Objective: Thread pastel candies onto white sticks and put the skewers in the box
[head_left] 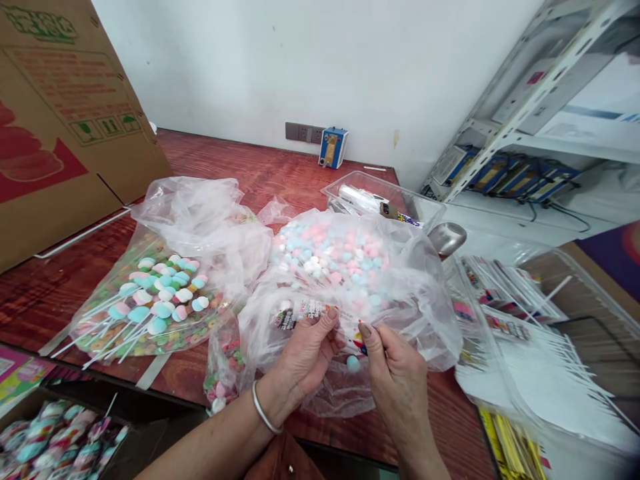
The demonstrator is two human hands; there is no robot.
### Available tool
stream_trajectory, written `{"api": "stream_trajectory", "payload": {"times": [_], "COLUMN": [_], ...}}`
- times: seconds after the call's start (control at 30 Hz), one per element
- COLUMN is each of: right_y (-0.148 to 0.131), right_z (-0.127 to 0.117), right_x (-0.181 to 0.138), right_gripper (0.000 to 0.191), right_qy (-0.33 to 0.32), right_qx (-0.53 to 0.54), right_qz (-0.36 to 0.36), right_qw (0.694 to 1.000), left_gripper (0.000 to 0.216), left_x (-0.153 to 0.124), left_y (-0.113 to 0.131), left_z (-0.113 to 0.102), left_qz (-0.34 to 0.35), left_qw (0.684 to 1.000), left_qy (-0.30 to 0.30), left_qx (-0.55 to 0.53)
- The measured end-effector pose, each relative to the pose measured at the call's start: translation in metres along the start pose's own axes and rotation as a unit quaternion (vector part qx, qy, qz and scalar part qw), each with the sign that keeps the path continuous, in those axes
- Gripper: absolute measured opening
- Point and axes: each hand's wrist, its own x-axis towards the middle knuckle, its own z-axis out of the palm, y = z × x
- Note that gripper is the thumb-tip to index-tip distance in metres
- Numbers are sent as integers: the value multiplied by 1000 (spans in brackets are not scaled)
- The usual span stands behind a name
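My left hand (313, 350) is closed, thumb and fingers pinched on a small printed plastic wrapper (307, 309). My right hand (395, 360) is closed too, its thumb pressed on a colourful corner of what looks like the same wrapper. Both hands are over a large clear bag (425, 293) of pink, blue and white marshmallows (345, 250). One loose blue marshmallow (353, 363) shows between my hands. To the left, several marshmallow skewers (163, 293) on white sticks lie on another clear bag (195, 337) with green and red ring-shaped pieces.
A metal scoop (447, 239) leans behind the marshmallow bag. At right stands a clear bin (505, 387) of white sticks and printed wrappers. A plastic tray (415, 203) sits behind, a large carton (75, 133) at left. Wrapped skewers (55, 433) fill a box lower left.
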Motion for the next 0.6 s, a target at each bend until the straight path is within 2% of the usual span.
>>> {"api": "stream_trajectory", "payload": {"times": [0.07, 0.13, 0.27, 0.33, 0.4, 0.5, 0.6], "right_y": [-1, -3, -12, -17, -22, -26, -26], "right_z": [0, -1, -6, -8, -8, -2, 6], "right_x": [-2, -6, -16, -21, -24, -26, -26], "right_gripper": [47, 49, 39, 31, 29, 29, 28], "right_qy": [-7, -14, 41, 69, 74, 43, 20], "right_qx": [7, 44, 107, 104, 86, 53, 23], "right_qz": [-16, -2, 39, -1, -62, -113, -126], "right_qw": [1000, 999, 993, 992, 992, 991, 992], "left_gripper": [29, 28, 20, 18, 19, 27, 31], "left_x": [1, 2, 3, 3, 3, 1, -5], "left_y": [-1, 0, 7, 11, 12, 11, 13], "left_z": [-3, -5, -4, -3, -4, -5, -4], "left_qz": [-31, -51, -77, -82, -76, -59, -13], "left_qw": [999, 998, 994, 992, 993, 996, 998], "left_qy": [1, 2, 35, 46, 32, 15, 34], "left_qx": [-20, -38, -75, -83, -80, -63, -46]}}
